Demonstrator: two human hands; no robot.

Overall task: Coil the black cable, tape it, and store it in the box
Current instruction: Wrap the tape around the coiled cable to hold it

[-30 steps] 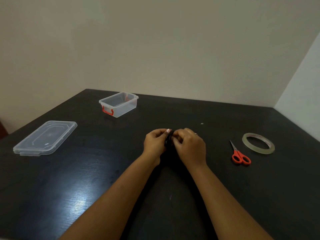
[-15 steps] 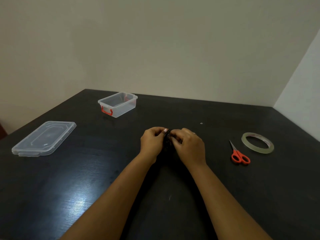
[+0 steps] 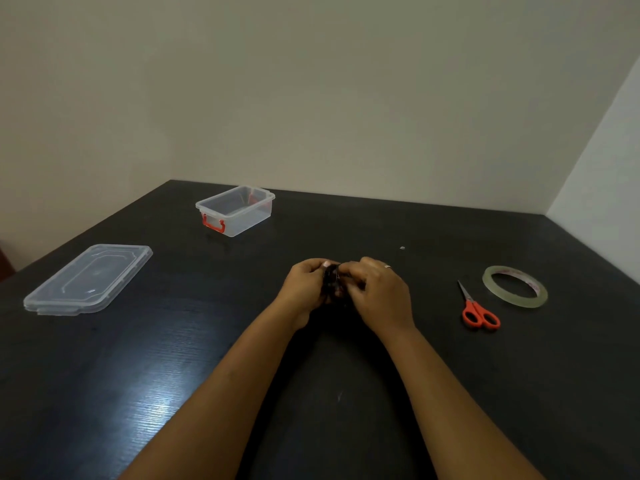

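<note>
**Head view: black cable [image 3: 331,283] bunched between two hands at mid-frame**

The left hand [image 3: 304,289] and right hand [image 3: 381,296] meet just above the centre of the frame, backs toward the camera. Their fingers curl inward and both pinch the cable from opposite sides. The cable shows only as a small, dark, tangled-looking bundle in the gap between the hands. Fingers hide most of it, and its outline blurs into the dark table [image 3: 138,375], so its loops cannot be counted, nor can any tape on it be made out. A thin ring [image 3: 388,266] sits on a right-hand finger.

Up and left of the hands, well apart from them, a clear plastic box [image 3: 242,221] with a red latch stands open. Its clear lid [image 3: 88,278] lies flat near the left edge. At the right, orange-handled scissors [image 3: 479,311] lie closed with the blades pointing up the frame, just beside a roll of clear tape [image 3: 516,304] lying flat.
</note>
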